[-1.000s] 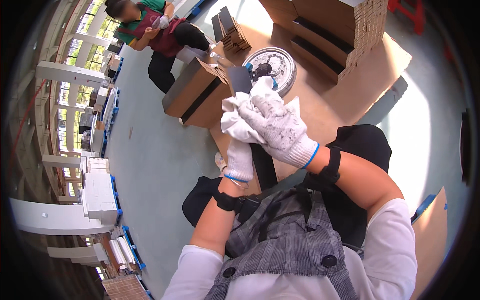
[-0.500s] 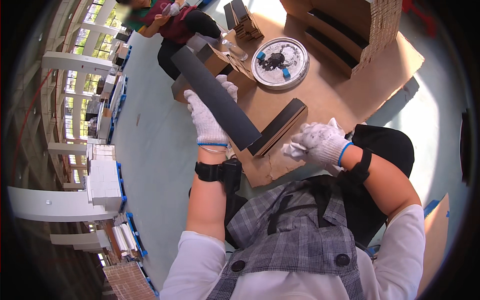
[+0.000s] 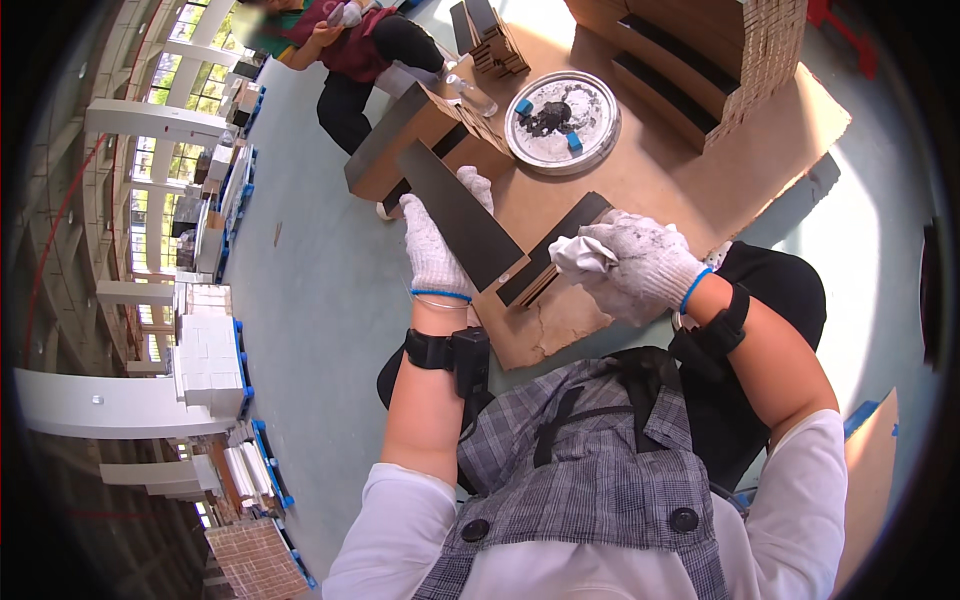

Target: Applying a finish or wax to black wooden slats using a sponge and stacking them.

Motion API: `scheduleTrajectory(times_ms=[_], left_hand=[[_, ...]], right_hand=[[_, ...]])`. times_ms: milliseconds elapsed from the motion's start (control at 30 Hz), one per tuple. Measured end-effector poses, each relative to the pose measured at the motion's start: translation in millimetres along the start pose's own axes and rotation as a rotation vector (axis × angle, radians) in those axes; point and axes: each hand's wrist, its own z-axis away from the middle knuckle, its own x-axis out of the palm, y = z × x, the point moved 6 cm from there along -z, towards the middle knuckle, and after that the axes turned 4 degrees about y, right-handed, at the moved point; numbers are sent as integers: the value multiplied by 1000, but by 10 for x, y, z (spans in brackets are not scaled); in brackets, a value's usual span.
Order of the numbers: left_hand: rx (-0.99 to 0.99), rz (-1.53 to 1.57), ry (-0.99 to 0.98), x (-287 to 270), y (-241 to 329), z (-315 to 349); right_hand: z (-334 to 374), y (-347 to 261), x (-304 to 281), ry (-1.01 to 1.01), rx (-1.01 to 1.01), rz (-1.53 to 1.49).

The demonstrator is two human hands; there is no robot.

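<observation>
My left hand (image 3: pixel 432 245), in a white knit glove, is closed round a long flat board with a black face (image 3: pixel 465 220), held tilted above the cardboard sheet. My right hand (image 3: pixel 645 262), in a smudged white glove, grips a crumpled white cloth (image 3: pixel 583 254). That hand hovers at the near right end of a small stack of black-faced boards (image 3: pixel 570 230), which my left board's lower end adjoins in the picture. Beyond them sits a round white lid (image 3: pixel 540 164) smeared with black paste (image 3: pixel 550 118), carrying blue sponge pieces (image 3: pixel 573 142).
Brown cardboard (image 3: pixel 650 195) lies under the work. More black-faced boards are stacked at the far left (image 3: pixel 395 135), far middle (image 3: pixel 492 45) and far right (image 3: pixel 680 95). A clear bottle (image 3: pixel 475 95) lies near the lid. A co-worker (image 3: pixel 370 50) sits at the far left.
My left hand and its board have shifted right, the board's far end lowering. My right hand has moved left with the cloth, closer to the small stack.
</observation>
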Motion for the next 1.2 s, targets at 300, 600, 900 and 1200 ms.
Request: scheduleTrajectory(times_ms=[300, 600, 900, 1200], left_hand=[[584, -1371, 1, 50, 52, 136], [1303, -2593, -196, 128, -177, 407], [1180, -2607, -208, -107, -318, 279], [1107, -2612, -203, -269, -268, 252]], right_hand=[[26, 91, -45, -4, 85, 98], [27, 48, -27, -47, 72, 82], [27, 78, 199, -307, 110, 244], [-25, 99, 36, -175, 45, 189]])
